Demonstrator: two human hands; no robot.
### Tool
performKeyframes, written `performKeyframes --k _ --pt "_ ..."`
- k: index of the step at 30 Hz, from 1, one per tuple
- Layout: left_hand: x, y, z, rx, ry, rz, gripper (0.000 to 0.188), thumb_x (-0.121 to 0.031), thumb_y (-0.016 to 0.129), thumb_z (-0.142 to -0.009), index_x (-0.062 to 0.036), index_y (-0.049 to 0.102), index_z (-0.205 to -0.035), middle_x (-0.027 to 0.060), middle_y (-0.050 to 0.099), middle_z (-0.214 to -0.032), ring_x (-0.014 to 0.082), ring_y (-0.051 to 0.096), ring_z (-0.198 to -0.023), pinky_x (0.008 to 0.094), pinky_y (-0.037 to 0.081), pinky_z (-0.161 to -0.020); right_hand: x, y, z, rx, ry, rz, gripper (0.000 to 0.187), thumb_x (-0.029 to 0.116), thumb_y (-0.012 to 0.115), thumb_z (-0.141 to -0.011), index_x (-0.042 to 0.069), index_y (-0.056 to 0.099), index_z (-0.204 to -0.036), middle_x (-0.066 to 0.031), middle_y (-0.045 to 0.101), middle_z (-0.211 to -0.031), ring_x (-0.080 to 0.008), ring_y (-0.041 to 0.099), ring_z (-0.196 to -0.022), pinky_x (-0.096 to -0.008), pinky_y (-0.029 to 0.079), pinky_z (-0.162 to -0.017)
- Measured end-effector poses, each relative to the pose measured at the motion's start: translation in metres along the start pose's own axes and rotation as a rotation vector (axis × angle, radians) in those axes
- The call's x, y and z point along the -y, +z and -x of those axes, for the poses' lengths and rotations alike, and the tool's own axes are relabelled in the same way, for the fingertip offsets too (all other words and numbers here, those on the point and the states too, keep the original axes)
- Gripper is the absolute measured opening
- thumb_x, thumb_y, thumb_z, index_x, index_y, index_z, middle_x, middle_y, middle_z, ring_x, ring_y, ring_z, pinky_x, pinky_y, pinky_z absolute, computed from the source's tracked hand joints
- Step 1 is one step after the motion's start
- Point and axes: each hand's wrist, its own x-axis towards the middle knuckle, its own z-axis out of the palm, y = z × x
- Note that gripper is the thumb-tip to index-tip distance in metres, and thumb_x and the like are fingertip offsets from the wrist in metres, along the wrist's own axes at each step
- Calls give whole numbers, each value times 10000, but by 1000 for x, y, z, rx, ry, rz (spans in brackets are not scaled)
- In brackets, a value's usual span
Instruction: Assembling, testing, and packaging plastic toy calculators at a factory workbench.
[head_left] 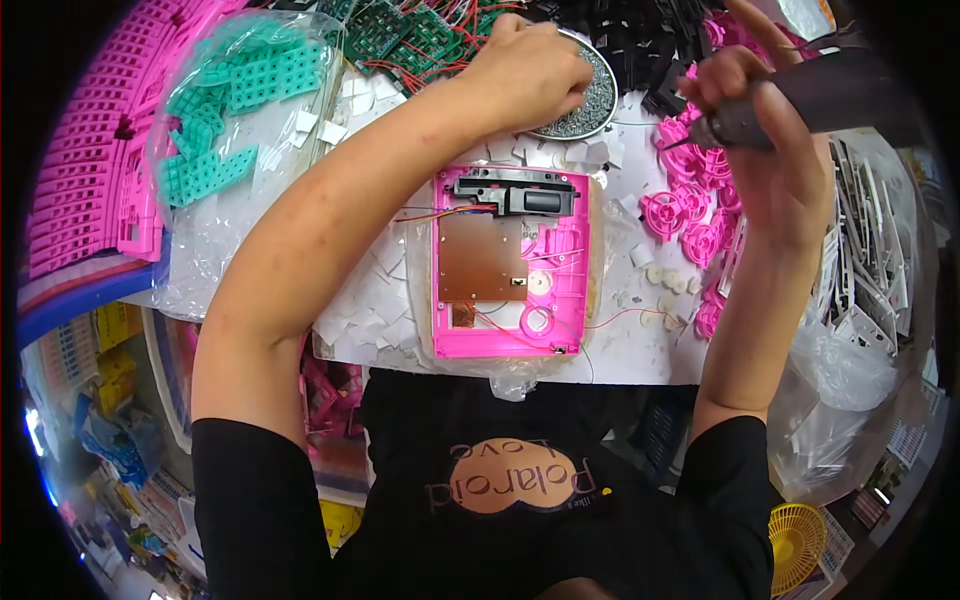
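Observation:
A pink plastic housing (575, 265) lies open on the white bench in front of me, with a brown circuit board (482, 258), a black part (520, 192) along its top and thin red wires inside. My left hand (528, 72) reaches past it to a round dish of small screws (598, 95), fingers curled down into it. Up at the right, my right hand (765, 125) grips a dark electric screwdriver (830, 95), its tip pointing left over the pink wheels.
Pink round wheels (690, 215) lie right of the housing. A clear bag of teal parts (225, 110) and stacked pink frames (90, 170) sit at the left. Green circuit boards (400, 30) and black parts (640, 35) lie at the back, white strips (870, 270) at the right.

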Motion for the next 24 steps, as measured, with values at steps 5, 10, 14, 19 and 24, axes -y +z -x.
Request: performKeyframes --k 5,10,14,19,24 --pt "-9 -3 -18 -103 41 -123 329 -350 587 -936 -122 739 -754 80 716 -817 261 659 -898 494 388 -872 14 -9 -9 242 -122 -235 857 192 792 -816 -37 371 -1526 -118 650 -941 -277 708 -875 -515 610 -948" --pt "0 -2 -18 -96 13 -98 348 -382 604 -940 -106 747 -783 81 731 -874 269 653 -931 495 386 -887 -4 -10 -24 248 -226 -160 833 65 773 -811 -21 369 -1535 -129 680 -926 -259 733 -879 -404 634 -802" --pt "-26 -39 20 -355 12 -33 188 -323 732 -857 -138 729 -893 11 699 -920 240 635 -984 507 373 -922 -10 22 4 191 -238 -365 705 92 744 -860 17 436 -1490 -100 656 -831 -187 683 -714 -296 560 -646" --pt "-68 -73 87 -224 -38 407 86 -159 757 -846 -107 689 -838 21 670 -865 221 622 -859 410 338 -916 0 47 36 193 -192 -353 601 289 525 -1042 75 301 -1557 1 509 -781 -136 455 -670 -312 444 -632" --pt "-78 -76 98 -205 -164 619 72 -146 777 -819 -112 727 -857 6 697 -836 196 642 -849 406 337 -901 17 69 24 285 -147 -257 571 273 526 -1038 88 326 -1540 16 484 -719 -113 429 -596 -303 429 -556"
